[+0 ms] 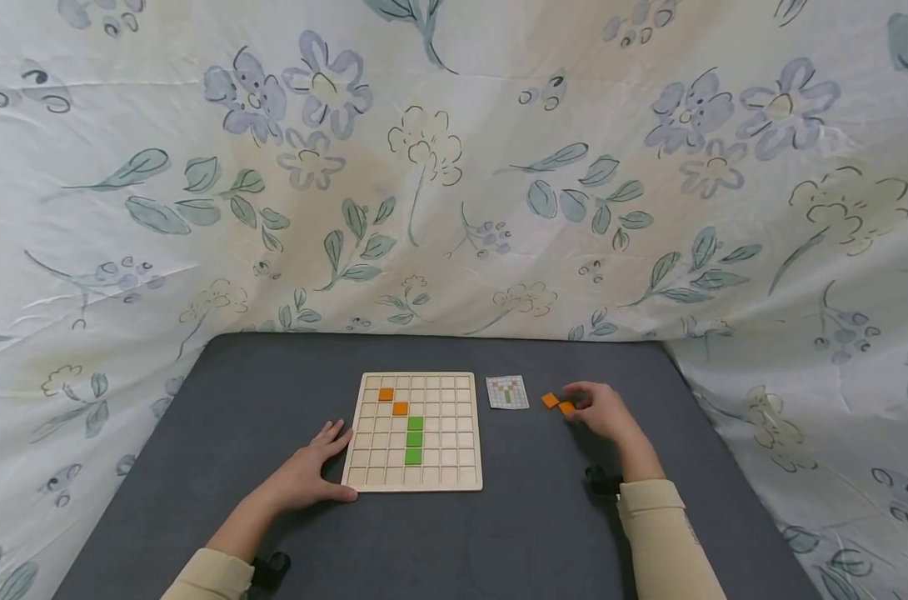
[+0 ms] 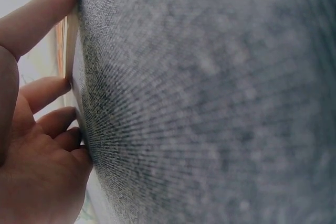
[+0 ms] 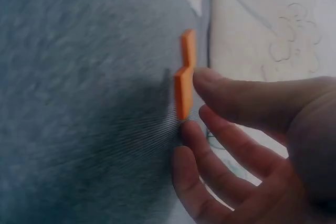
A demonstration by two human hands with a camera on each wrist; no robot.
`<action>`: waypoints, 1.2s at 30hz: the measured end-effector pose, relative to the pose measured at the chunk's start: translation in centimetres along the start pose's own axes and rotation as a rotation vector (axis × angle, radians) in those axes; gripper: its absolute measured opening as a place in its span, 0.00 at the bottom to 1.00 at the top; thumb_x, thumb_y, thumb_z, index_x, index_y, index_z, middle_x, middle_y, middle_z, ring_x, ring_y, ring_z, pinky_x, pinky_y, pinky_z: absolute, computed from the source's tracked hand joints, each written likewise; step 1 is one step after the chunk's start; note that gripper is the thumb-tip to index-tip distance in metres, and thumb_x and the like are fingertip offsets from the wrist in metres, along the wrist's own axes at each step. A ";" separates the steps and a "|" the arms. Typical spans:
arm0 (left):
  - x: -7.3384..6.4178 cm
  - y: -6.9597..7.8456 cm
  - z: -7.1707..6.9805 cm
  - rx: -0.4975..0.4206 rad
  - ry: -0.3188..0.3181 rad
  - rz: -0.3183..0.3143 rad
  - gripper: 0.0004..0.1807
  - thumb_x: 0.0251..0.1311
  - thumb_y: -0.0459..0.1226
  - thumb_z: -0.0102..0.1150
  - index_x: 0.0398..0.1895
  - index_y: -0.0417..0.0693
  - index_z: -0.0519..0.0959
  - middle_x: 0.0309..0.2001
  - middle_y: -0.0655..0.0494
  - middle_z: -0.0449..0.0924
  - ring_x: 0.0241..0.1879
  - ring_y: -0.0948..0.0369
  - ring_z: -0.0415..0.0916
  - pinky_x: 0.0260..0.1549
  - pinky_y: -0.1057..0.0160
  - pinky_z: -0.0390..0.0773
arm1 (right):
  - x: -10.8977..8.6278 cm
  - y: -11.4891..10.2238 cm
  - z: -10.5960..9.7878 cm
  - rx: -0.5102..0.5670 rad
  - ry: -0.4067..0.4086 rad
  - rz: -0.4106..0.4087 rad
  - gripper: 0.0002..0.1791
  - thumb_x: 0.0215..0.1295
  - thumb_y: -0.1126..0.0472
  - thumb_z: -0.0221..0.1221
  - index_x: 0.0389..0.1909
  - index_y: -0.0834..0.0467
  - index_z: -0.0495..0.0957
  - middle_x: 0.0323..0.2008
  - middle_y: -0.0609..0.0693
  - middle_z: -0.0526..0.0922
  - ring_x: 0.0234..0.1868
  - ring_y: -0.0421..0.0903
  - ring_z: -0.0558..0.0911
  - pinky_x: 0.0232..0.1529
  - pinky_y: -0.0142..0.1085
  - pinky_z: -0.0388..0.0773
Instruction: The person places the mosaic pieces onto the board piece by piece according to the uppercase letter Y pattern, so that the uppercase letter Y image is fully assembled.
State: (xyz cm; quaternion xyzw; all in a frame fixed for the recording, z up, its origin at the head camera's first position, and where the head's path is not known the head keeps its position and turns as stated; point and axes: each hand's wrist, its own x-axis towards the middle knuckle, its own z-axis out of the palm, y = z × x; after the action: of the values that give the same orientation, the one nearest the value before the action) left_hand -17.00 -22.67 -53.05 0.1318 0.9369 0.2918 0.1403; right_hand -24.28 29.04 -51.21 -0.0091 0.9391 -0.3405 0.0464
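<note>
A square wooden grid board (image 1: 454,475) lies on the dark table, holding two orange square tiles near its upper left and a column of three green tiles (image 1: 413,440). My left hand (image 1: 304,475) rests spread at the board's left side, thumb by its lower left corner and fingertips against the edge. To the right, two loose orange tiles (image 1: 549,400) lie with their corners close together. Around the nearer orange tile (image 3: 182,93) are the thumb and fingers of my right hand (image 1: 602,410); the right wrist view shows the tile flat on the table, not gripped.
Between the board and the loose tiles lies a small printed card (image 1: 507,392) with a coloured grid pattern. Flowered cloth (image 1: 454,250) hangs behind the table (image 1: 514,542) and at its sides. A dark band (image 1: 602,481) sits at my right wrist.
</note>
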 end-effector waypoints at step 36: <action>-0.2 0.4 -0.7 -0.006 -0.007 0.002 0.62 0.43 0.57 0.79 0.79 0.45 0.57 0.81 0.42 0.46 0.80 0.39 0.38 0.66 0.26 0.52 | 0.1 -3.2 0.3 -0.160 0.005 -0.157 0.15 0.67 0.58 0.66 0.51 0.60 0.83 0.48 0.56 0.82 0.43 0.50 0.81 0.45 0.49 0.80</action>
State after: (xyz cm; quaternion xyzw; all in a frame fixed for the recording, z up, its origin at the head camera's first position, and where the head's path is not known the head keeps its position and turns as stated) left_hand -16.98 -22.74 -52.23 0.1334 0.9354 0.2942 0.1438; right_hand -24.35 26.37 -49.42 -0.0853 0.9597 -0.2672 0.0163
